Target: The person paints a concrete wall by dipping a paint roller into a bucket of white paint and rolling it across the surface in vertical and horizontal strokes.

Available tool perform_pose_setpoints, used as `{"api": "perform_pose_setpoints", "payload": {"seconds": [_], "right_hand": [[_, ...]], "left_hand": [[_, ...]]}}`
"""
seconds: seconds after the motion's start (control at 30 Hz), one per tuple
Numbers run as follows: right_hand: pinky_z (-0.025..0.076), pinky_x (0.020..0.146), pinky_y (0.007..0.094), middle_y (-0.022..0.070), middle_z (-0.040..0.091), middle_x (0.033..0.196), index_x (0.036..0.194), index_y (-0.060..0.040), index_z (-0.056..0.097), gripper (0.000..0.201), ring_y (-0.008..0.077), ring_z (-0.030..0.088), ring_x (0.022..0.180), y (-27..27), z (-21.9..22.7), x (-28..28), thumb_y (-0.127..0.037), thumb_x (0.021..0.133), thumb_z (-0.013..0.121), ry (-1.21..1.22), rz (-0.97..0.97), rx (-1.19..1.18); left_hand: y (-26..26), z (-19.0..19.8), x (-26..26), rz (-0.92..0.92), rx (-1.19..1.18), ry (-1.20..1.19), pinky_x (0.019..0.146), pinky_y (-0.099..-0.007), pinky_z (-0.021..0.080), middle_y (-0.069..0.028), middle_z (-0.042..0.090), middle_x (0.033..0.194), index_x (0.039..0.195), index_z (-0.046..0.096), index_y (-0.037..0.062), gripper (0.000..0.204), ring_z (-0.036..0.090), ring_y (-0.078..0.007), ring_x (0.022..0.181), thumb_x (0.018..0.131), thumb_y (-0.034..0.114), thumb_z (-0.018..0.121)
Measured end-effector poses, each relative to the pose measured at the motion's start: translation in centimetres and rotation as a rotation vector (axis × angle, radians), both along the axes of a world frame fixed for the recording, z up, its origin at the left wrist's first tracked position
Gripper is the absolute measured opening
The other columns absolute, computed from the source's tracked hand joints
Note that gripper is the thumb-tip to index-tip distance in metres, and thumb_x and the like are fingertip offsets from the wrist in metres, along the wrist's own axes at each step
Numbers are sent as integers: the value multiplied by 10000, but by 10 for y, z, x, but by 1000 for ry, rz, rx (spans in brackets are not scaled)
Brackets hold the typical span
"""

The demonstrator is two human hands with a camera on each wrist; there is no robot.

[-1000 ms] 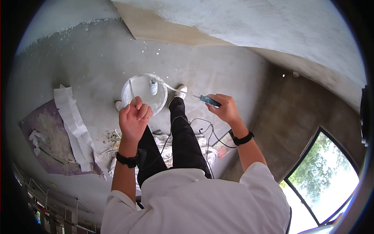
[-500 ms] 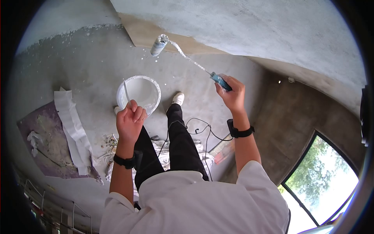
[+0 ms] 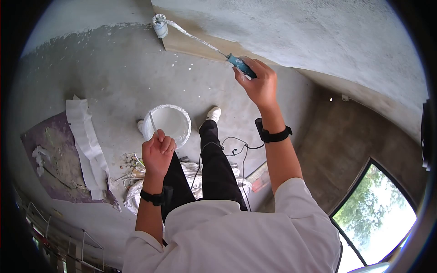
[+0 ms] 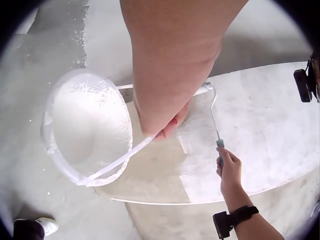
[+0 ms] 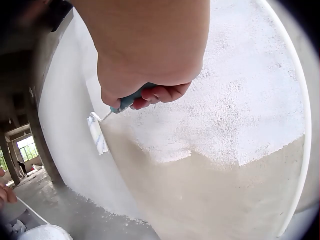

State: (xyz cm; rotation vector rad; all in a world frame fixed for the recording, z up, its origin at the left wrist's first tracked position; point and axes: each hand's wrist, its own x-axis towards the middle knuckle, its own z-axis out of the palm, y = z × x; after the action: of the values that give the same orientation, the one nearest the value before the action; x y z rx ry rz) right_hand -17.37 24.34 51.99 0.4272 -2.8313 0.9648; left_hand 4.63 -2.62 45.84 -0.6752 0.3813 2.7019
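The right hand grips the teal handle of a paint roller, whose white-coated sleeve is up at the near edge of the partly painted wall. In the right wrist view the roller sleeve lies beside the border between white paint and bare tan surface; contact cannot be told. Curled round the bail of a white bucket, the left hand holds it up. White paint coats the bucket's inside in the left wrist view.
On the floor at the left lie a purple sheet and a crumpled white strip. Plastic sheeting and black cables are around the legs. A window is at the lower right.
The right hand has lifted the roller out of the bucket and moved it up and away toward the wall. The left hand still holds the bucket, with little shift.
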Motion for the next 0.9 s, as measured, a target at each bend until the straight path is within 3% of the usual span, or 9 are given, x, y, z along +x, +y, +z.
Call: {"api": "perform_pose_setpoints", "payload": {"seconds": [0.5, 0.9], "right_hand": [[500, 576, 301, 75, 674, 736, 949, -71, 729, 214, 208, 626, 591, -24, -1, -14, -150, 758, 783, 46, -30, 53], [515, 600, 306, 91, 678, 758, 935, -51, 722, 225, 250, 638, 619, 0, -6, -5, -141, 743, 797, 107, -72, 66]], "left_hand": [[-4, -3, 20, 33, 38, -14, 692, -291, 278, 19, 337, 647, 890, 436, 109, 261, 311, -119, 635, 912, 361, 499], [-4, 1, 11, 49, 31, -18, 674, -289, 282, 22, 335, 632, 880, 439, 107, 260, 308, -112, 623, 907, 357, 504]]}}
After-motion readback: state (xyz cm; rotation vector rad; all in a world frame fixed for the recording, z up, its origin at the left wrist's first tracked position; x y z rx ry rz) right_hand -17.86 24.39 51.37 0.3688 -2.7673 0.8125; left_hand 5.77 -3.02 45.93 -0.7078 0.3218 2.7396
